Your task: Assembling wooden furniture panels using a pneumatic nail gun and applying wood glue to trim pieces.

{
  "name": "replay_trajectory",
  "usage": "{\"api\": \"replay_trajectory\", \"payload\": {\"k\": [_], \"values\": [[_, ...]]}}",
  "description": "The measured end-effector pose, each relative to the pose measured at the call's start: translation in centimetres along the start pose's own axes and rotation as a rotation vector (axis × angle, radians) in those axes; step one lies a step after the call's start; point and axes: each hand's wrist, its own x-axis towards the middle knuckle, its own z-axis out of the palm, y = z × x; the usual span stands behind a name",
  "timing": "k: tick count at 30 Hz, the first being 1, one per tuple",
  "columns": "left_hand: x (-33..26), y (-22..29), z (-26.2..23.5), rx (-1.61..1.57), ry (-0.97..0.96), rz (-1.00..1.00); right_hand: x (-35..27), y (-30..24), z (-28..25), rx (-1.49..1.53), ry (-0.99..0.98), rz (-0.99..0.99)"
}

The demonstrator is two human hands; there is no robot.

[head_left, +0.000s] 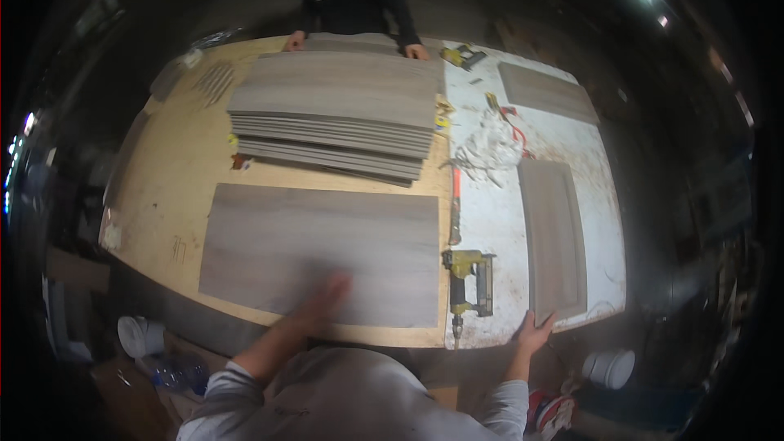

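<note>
Both hands on grey panels at a workbench.

The left hand (320,300), blurred, lies flat with fingers stretched out on the big grey panel (318,253) lying on the bench's (175,171) wooden half. The right hand (532,333), fingers spread, grips the near end of a narrow panel (554,237) on the white half. A yellow nailer (467,278) sits between the two panels. Beyond lies a stack of panels (339,118), where another person's hands (415,51) rest at the far edge.
</note>
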Motion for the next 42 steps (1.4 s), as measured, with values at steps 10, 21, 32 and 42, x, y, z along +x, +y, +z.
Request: {"api": "replay_trajectory", "payload": {"k": [10, 21, 32, 42], "values": [[18.4, -18.0, -15.1, 0.105, 0.172, -0.348, -1.6, -3.4, -0.4, -0.069, 0.006, 0.089], [21.5, -25.4, -14.1, 0.267, 0.135, -0.327, -22.9, -22.6, 3.1, 0.429, -0.005, -0.103], [1.5, -11.3, -13.3, 0.097, 0.376, -0.179, -27.9, -36.4, 6.3, 1.346, -1.125, 0.390], [-8.8, -4.7, -11.3, -0.286, -0.126, -0.449, -28.7, -27.6, 5.0, 0.156, -1.764, 0.314]]}}
